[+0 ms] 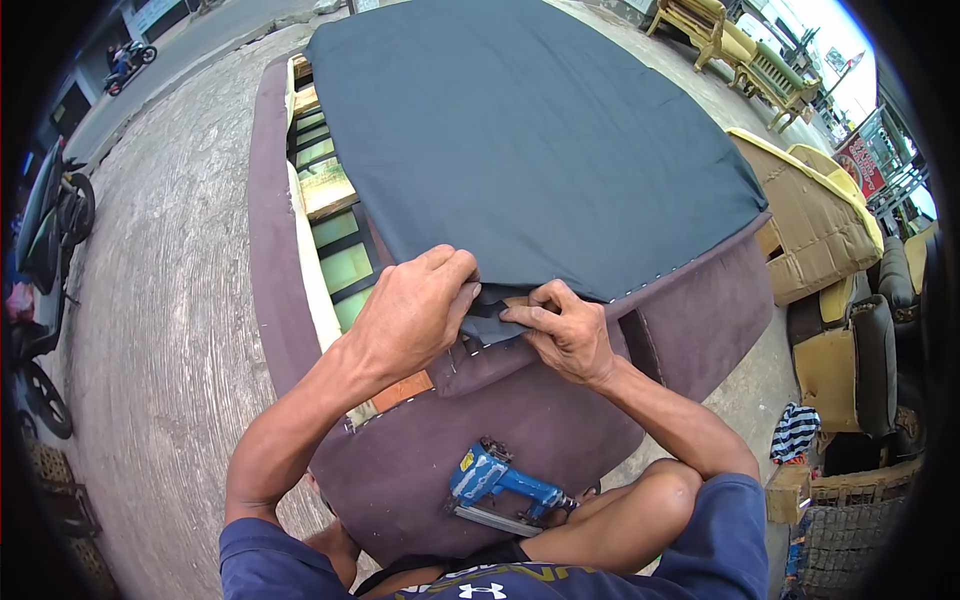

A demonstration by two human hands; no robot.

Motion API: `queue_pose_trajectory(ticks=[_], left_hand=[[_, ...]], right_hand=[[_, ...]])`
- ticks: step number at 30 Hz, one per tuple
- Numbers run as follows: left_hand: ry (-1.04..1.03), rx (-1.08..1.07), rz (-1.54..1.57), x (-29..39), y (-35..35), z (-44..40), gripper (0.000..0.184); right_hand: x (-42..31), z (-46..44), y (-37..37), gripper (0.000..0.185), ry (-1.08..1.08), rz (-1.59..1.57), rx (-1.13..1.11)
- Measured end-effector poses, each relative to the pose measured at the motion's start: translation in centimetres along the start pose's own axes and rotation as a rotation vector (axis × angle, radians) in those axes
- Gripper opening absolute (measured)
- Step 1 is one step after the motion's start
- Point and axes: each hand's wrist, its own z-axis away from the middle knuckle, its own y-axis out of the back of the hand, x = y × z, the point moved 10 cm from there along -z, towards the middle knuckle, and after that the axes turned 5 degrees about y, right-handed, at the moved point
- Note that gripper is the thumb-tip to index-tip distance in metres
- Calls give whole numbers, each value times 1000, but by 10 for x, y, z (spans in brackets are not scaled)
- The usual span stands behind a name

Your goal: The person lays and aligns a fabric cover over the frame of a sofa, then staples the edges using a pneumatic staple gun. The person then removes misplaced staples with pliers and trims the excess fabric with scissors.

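A dark fabric sheet (540, 140) lies over the underside of a purple upholstered piece (700, 310), stapled along its right edge. Near the sheet's front edge, my left hand (425, 300) pinches the folded dark fabric. My right hand (570, 330) is closed on the same fold just to the right, fingertips a short way from the left ones. On the left side the sheet leaves wooden slats (327, 190) and black straps over pale green material showing. A blue staple gun (505, 485) rests on the purple upholstery in front of me.
Parked motorbikes (50, 240) stand at the left on the concrete ground (170, 300). Brown and yellow furniture parts (815, 215) are at the right, with a striped cloth (795, 432) below. Wooden benches (740, 50) stand at the back right. A motorbike with a person is at the far left.
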Motion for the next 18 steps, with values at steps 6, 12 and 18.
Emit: queue_pose_trajectory(ticks=[6, 12, 18], left_hand=[[-88, -78, -368, 5, -21, 26, 16], [-335, 157, -498, 24, -19, 58, 19], [-386, 68, -532, 20, -35, 76, 26]], right_hand=[[15, -6, -22, 21, -234, -87, -168], [19, -3, -29, 37, -555, 54, -301], [25, 7, -22, 29, -615, 84, -228]])
